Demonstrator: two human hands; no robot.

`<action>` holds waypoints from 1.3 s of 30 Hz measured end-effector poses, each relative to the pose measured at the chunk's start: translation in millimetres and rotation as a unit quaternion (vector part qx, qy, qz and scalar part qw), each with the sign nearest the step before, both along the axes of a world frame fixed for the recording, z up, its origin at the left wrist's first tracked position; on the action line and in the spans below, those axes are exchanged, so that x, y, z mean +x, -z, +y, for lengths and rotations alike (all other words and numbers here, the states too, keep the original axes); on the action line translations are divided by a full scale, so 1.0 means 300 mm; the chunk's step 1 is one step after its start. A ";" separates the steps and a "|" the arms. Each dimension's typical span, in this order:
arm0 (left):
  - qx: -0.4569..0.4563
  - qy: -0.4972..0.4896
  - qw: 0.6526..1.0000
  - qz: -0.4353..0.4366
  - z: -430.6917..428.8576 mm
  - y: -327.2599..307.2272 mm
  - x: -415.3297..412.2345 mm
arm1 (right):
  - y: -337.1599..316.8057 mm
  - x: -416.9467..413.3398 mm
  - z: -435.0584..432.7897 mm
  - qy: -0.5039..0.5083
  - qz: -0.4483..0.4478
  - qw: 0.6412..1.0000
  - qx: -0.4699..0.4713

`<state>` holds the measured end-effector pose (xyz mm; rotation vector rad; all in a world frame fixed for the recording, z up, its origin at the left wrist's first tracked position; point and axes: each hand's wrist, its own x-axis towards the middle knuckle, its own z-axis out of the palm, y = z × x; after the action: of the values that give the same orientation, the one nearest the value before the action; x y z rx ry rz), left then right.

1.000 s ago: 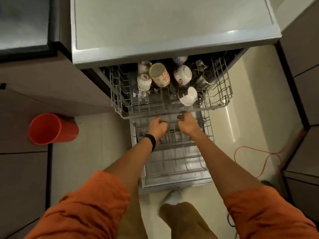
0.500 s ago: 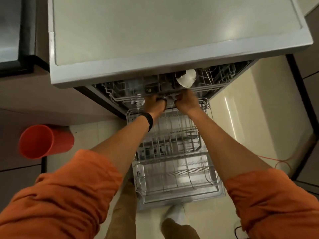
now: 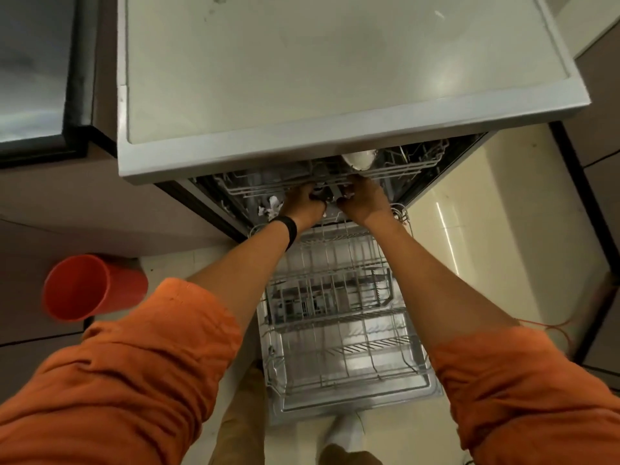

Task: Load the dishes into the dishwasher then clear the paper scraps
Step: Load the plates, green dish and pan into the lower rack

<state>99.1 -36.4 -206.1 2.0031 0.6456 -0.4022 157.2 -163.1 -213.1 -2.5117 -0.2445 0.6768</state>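
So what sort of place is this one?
Most likely a home kitchen: an open dishwasher with a white cup in its upper rack, a pulled-out lower rack, and a tiled floor.

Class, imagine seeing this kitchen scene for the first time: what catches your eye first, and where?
Two arms in orange sleeves reach up the middle, where the left hand and right hand grip the front of the upper rack under the dishwasher top. Below them the lower rack lies pulled out, and an orange bin sits on the floor at left.
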 end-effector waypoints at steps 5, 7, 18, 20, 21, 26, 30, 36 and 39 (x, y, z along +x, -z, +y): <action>0.053 0.070 0.996 -0.019 -0.040 -0.161 -0.125 | -0.143 -0.107 -0.082 0.005 -0.005 1.000 0.013; 0.061 0.067 0.995 -0.034 -0.063 -0.228 -0.201 | -0.216 -0.172 -0.132 0.011 -0.016 0.999 0.033; 0.164 0.063 0.978 -0.117 -0.199 -0.677 -0.661 | -0.656 -0.626 -0.255 -0.052 -0.091 0.987 0.122; 0.186 0.060 0.972 -0.133 -0.196 -0.739 -0.737 | -0.731 -0.699 -0.242 -0.065 -0.103 0.983 0.136; 0.197 0.055 0.969 -0.140 -0.185 -0.769 -0.774 | -0.769 -0.735 -0.229 -0.072 -0.111 0.981 0.144; 0.239 0.027 0.956 -0.169 -0.073 -0.850 -0.920 | -0.879 -0.883 -0.127 -0.126 -0.143 0.967 0.169; 0.292 0.008 0.937 -0.190 0.080 -0.895 -1.023 | -0.929 -0.969 -0.006 -0.154 -0.158 0.959 0.178; 0.336 -0.027 0.918 -0.211 0.361 -0.948 -1.234 | -0.995 -1.128 0.272 -0.180 -0.173 0.952 0.179; 0.341 -0.034 0.915 -0.214 0.503 -0.982 -1.337 | -1.023 -1.207 0.429 -0.193 -0.196 0.944 0.184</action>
<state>-301.9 114.6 88.6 2.6010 0.6179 0.3633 -205.0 -34.5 93.8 -2.2232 -0.9368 0.2279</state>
